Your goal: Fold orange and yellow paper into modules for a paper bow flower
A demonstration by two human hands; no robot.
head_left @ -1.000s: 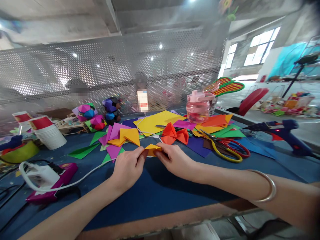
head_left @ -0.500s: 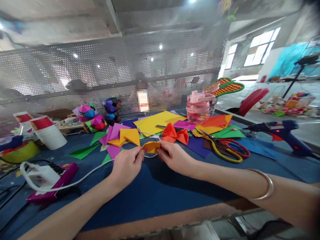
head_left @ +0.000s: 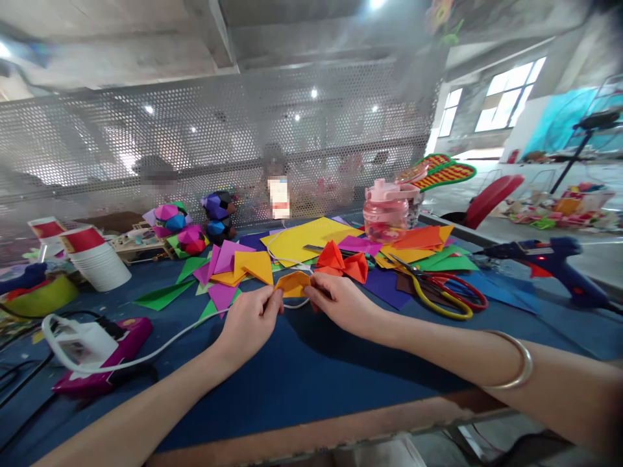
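orange-yellow folded paper [head_left: 293,283], bowed up into a small arch, is pinched between the two hands just above the blue table cover [head_left: 302,383], near the middle of the table. the left hand [head_left: 250,321] is closed on the paper's left end, thumb pressed against fingertips and the other fingers curled in. the right hand [head_left: 341,303] is closed on the right end in the same way (a silver bangle [head_left: 516,366] sits on that forearm). a white cable [head_left: 165,340] passes under the left hand and runs off left to a white plug [head_left: 78,338] seated in a pink power strip [head_left: 104,360]. just beyond the fingers lies an orange folded piece [head_left: 341,261] and, to its left, flat yellow, pink and green cut papers [head_left: 233,266]. yellow-and-red scissors [head_left: 440,293] lie to the right of the hands, and farther right is a blue glue gun [head_left: 555,259]. a pink bottle [head_left: 387,213] stands behind the paper sheets, and a stack of paper cups [head_left: 97,263] stands at the far left.
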